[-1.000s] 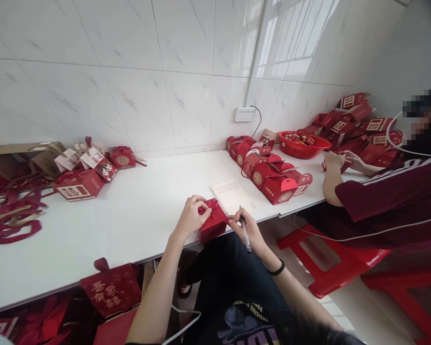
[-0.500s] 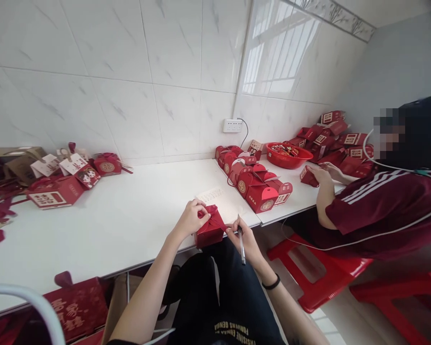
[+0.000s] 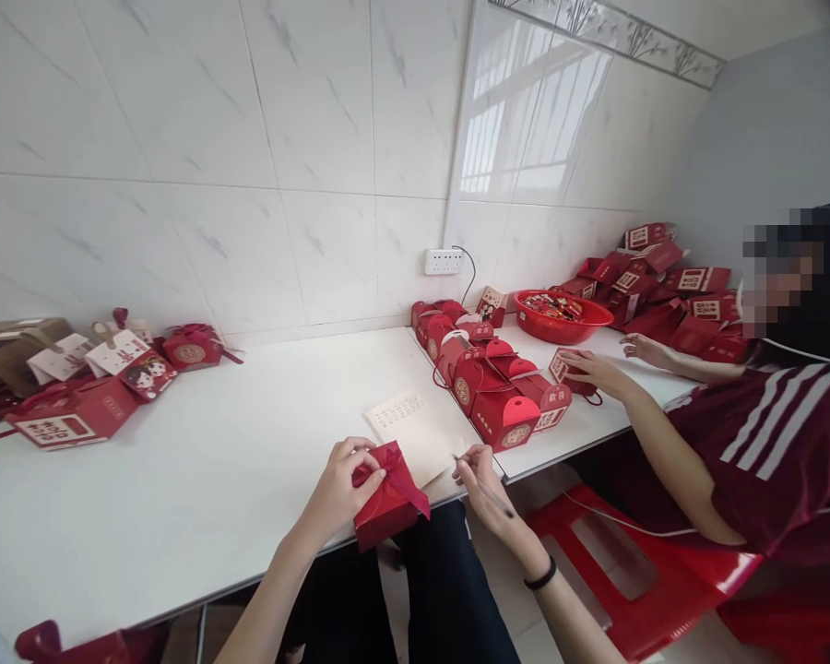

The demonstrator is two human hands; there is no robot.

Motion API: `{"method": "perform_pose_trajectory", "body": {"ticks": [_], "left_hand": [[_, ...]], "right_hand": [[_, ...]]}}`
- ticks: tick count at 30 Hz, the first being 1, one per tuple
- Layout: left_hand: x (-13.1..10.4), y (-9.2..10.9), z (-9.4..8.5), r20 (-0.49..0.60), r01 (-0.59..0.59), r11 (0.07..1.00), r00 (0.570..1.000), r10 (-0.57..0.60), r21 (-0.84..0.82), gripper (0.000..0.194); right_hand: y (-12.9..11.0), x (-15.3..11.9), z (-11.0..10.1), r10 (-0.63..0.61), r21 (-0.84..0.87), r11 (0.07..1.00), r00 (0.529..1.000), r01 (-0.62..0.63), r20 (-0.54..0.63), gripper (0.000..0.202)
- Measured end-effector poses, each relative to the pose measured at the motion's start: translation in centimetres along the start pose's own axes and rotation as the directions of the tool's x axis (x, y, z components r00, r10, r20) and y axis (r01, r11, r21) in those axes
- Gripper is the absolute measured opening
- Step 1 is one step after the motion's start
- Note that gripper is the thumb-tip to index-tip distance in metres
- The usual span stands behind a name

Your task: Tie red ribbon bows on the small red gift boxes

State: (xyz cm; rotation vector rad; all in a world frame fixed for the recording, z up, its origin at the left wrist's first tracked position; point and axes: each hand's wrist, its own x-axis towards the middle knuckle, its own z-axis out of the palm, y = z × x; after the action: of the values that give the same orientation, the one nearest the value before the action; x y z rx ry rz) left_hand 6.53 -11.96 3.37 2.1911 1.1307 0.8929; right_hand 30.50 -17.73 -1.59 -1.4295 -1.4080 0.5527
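My left hand (image 3: 338,487) pinches the ribbon bow on a small red gift box (image 3: 384,524) at the table's front edge. One ribbon tail (image 3: 409,487) hangs over the box's right side. To the right, apart from the box, my right hand (image 3: 480,487) is closed round a pen (image 3: 502,505), whose tip points up and left. A cream sheet (image 3: 419,441) with rows of handwriting lies just behind the box, partly covered by it.
Several red boxes (image 3: 506,422) stand in rows on the white table (image 3: 304,397). At left is a group of decorated boxes (image 3: 76,410). A red basin (image 3: 560,325) of small packets sits behind a co-worker's hand (image 3: 598,373), which touches another box. A red stool (image 3: 595,563) stands below.
My right hand has let go of the ribbon tail and moved right with the pen. The box is tilted differently. The co-worker's box is now on the table, and the view has shifted.
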Motion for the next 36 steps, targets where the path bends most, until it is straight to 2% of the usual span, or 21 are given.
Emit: {"method": "perform_pose_trajectory", "body": {"ticks": [2,5,8,10,13,14,16,19,25,29,36], "left_hand": [[0.0,0.1,0.0,0.004,0.016,1.0,1.0,-0.016,0.008,0.018],[0.0,0.3,-0.1,0.017,0.038,0.999,0.999,-0.038,0.02,0.018],[0.0,0.4,-0.1,0.023,0.058,0.998,0.998,-0.058,0.025,0.017],[0.1,0.5,0.0,0.024,0.068,0.997,0.997,-0.069,0.021,0.017],[0.2,0.6,0.2,0.024,0.066,0.998,0.998,-0.066,0.005,0.015],[0.2,0.6,0.3,0.023,0.062,0.998,0.998,-0.062,0.0,0.014],[0.3,0.7,0.4,0.017,0.055,0.998,0.998,-0.055,-0.003,0.013],[0.5,0.9,0.5,0.024,0.048,0.999,0.999,-0.048,-0.009,0.011],[0.8,1.1,0.7,0.024,0.015,1.0,1.0,-0.014,-0.026,0.008],[0.8,1.1,0.9,0.029,0.003,0.999,1.0,-0.002,-0.039,0.007],[0.6,1.2,1.1,0.035,-0.009,0.999,0.999,0.01,-0.042,0.005]], "right_hand": [[1.0,1.5,-0.2,-0.12,-0.149,0.981,0.992,0.122,0.026,0.016],[1.9,4.1,-0.2,-0.269,-0.263,0.917,0.951,0.301,0.149,0.009],[1.4,6.4,-0.2,-0.354,-0.298,0.867,0.914,0.4,0.197,0.028],[0.3,7.1,-0.1,-0.381,-0.306,0.862,0.914,0.405,0.137,0.04],[-2.1,6.5,0.3,-0.32,-0.211,0.921,0.945,0.326,0.062,0.026],[-3.0,5.9,0.5,-0.278,-0.14,0.947,0.956,0.288,0.091,0.02],[-4.7,4.6,1.0,-0.188,-0.01,0.981,0.962,0.194,0.197,0.026],[-6.2,3.4,1.8,-0.086,0.062,0.996,0.958,0.072,0.275,0.034],[-6.4,3.8,2.8,0.054,0.053,0.996,0.96,-0.071,0.276,0.029],[-6.2,4.1,2.7,0.074,0.171,0.977,0.955,-0.127,0.288,0.026],[-6.4,4.2,2.6,0.229,0.39,0.833,0.886,-0.392,0.402,0.032]]}}
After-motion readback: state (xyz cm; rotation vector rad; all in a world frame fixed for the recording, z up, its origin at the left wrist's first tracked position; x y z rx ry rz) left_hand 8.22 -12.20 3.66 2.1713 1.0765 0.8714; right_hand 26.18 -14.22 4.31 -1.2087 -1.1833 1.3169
